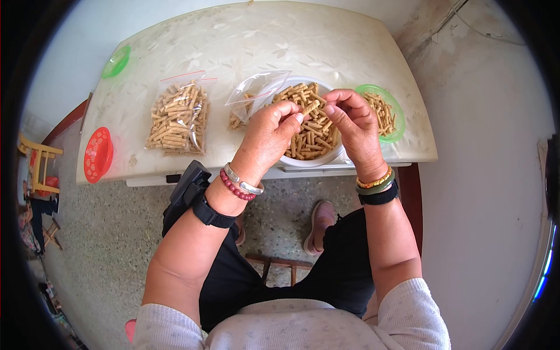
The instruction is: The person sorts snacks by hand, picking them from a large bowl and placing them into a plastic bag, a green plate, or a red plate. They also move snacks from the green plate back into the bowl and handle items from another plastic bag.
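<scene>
Over a white bowl [340, 153] heaped with short tan sticks [318, 137], my left hand [265, 134] pinches one short, ridged tan stick [311, 108] between thumb and forefinger. My right hand [357, 125] is at the same height, thumb and forefinger pressed together close to the stick's far end. Whether those right fingertips grip a piece is hard to make out. Partly behind my left hand lies a clear zip bag [251, 93] with its mouth open and some sticks inside.
A full zip bag of sticks [178, 119] lies to the left. At the right is a green basket [399, 119] holding more sticks. A red basket [98, 154] and a green dish [116, 62] sit near the table's left edge. A wall [478, 175] rises on the right.
</scene>
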### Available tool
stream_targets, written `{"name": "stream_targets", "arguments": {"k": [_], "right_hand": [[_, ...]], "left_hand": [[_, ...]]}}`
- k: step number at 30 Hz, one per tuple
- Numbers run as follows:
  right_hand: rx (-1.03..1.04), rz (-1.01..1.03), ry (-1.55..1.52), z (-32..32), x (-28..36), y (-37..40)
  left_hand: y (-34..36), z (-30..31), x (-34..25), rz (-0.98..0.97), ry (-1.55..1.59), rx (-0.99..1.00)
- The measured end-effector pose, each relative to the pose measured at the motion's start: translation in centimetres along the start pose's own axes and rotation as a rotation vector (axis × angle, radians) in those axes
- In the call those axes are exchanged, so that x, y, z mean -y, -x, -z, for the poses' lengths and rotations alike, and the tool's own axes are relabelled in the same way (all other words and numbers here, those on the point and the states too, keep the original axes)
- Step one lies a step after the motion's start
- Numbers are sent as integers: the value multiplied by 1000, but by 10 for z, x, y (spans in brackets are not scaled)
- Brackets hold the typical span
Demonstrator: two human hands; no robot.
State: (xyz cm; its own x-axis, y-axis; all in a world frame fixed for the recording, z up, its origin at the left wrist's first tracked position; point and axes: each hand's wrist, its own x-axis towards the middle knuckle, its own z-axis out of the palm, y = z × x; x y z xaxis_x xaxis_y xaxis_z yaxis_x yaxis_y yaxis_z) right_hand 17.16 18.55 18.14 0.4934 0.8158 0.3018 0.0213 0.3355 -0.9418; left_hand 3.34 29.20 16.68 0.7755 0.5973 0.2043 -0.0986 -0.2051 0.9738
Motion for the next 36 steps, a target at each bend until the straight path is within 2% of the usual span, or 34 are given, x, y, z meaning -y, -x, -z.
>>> {"name": "stream_targets", "arguments": {"k": [5,18,20,24,26,33,36], "right_hand": [[9,52,58,1,-4,-1],[-14,90,172,1,-10,1],[-92,-34,-29,-4,-4,1],[-115,-75,-40,2,-7,-5],[-68,-219,88,7,-3,-4],[-50,-228,58,-8,-3,-1],[24,-256,-15,-8,-1,-1]], "left_hand": [[2,0,-8,96,-74,22],[7,-2,-5,104,-83,57],[7,-2,-13,238,64,70],[2,0,-16,239,52,51],[2,0,-15,240,86,44],[3,1,-16,228,104,37],[5,1,-20,254,129,36]]}}
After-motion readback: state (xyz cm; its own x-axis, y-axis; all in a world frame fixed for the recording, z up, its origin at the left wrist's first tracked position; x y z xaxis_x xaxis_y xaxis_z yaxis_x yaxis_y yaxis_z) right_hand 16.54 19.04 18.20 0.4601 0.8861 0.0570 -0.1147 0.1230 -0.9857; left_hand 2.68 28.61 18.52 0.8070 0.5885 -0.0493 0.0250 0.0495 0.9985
